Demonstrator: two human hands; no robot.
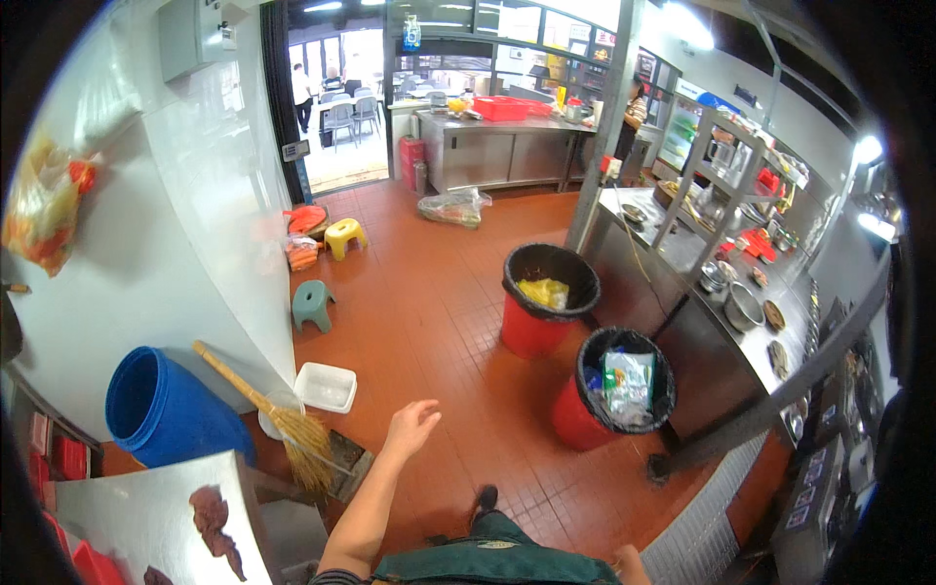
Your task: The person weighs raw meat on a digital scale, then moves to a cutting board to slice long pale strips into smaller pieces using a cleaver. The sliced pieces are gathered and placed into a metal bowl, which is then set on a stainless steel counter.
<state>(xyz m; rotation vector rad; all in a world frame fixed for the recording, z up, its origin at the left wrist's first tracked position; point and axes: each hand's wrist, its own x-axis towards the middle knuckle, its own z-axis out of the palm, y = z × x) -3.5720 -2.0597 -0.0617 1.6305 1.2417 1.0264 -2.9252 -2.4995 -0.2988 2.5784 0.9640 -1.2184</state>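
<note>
My left hand (414, 425) reaches forward over the red-brown tiled floor (439, 329), loosely curled, with nothing in it. Low at the bottom edge, my right hand (630, 564) shows only in part beside my dark green apron (490, 559); whether it grips anything cannot be made out. Left of my left arm, a straw broom (296, 435) leans with its bristles over a dustpan (347, 468). A white plastic tub (326, 387) lies on the floor close by. To the right stand two red bins with black liners, one (585, 420) holding plastic packaging, the other (537, 329) a yellow bag.
A blue barrel (197, 417) and a steel table (153, 504) with pieces of dark meat (212, 515) are at left. Green (313, 303) and yellow (345, 235) stools stand along the wall. A filled plastic bag (455, 208) lies ahead. A metal post (607, 124) rises beside the steel counter (680, 314).
</note>
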